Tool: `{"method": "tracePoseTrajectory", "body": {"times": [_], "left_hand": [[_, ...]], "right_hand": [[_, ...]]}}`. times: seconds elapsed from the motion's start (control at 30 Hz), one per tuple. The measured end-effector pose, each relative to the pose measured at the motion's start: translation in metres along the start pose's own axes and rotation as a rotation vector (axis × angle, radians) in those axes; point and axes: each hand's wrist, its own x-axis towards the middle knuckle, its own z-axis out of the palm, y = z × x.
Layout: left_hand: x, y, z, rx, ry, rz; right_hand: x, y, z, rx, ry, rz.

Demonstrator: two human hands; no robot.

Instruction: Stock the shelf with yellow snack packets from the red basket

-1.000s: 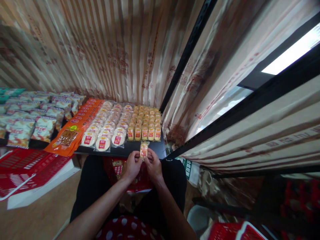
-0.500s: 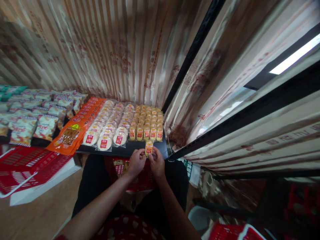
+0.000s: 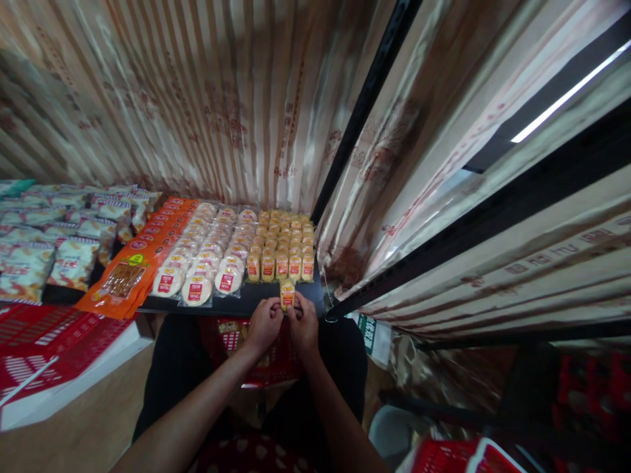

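Observation:
Between my two hands is a small yellow snack packet with a red and white label, upright over the front edge of the black shelf. My left hand pinches its left side, and my right hand grips its right side with thumb and fingers. Just behind it, rows of matching yellow packets stand on the shelf. To their left lie rows of round white wrapped crackers with red labels.
Left of the crackers lie orange snack bags and white chip bags. A red basket sits between my knees, another red basket at left. A black metal post rises at the shelf's right end, before a printed curtain.
The view has shifted slightly, so the shelf appears a little further left and lower. Both hands keep hold of the same yellow packet in nearly the same spot.

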Motion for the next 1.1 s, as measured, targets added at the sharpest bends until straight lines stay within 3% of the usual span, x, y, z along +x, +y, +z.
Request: {"method": "tracePoseTrajectory", "body": {"times": [0.2,0.7,1.1], "left_hand": [[0.008,0.007,0.006,0.012,-0.013,0.017],[0.035,0.033,0.031,0.023,-0.06,-0.003],[0.045,0.038,0.043,0.085,-0.039,-0.009]], "right_hand": [[0.003,0.002,0.002,0.061,0.051,0.03],[0.02,0.018,0.001,-0.094,0.197,-0.109],[0.03,0.026,0.002,-0.101,0.215,-0.117]]}}
